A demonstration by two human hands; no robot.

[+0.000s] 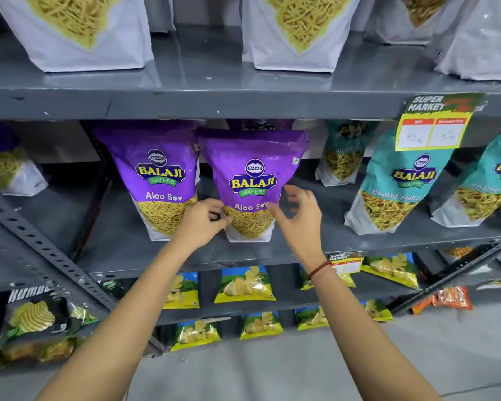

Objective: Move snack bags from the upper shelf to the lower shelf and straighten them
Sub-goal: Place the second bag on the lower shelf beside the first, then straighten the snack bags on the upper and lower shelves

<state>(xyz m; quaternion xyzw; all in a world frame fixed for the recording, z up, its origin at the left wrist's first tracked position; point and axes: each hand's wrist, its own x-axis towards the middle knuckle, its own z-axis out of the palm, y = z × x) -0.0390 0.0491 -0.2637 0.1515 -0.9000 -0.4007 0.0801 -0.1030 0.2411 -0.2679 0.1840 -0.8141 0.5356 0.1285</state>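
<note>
Front purple Aloo Sev bag [250, 180] stands upright on lower shelf [122, 244], just beside 2nd purple bag [154, 175]. Left hand [198, 219] fingers curled at its lower left edge; right hand [297, 209] spread, seems barely off it. Risk: uneven nudge tips bag fwd or onto neighbour; it's top-heavy. Grey metal shelving, shop aisle, grey floor [272, 371]

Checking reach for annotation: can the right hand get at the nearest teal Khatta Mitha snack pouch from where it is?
Probably yes. The right hand is open beside the purple Aloo Sev pouch, and only bare grey shelf lies between it and the teal Khatta Mitha pouch.
</note>
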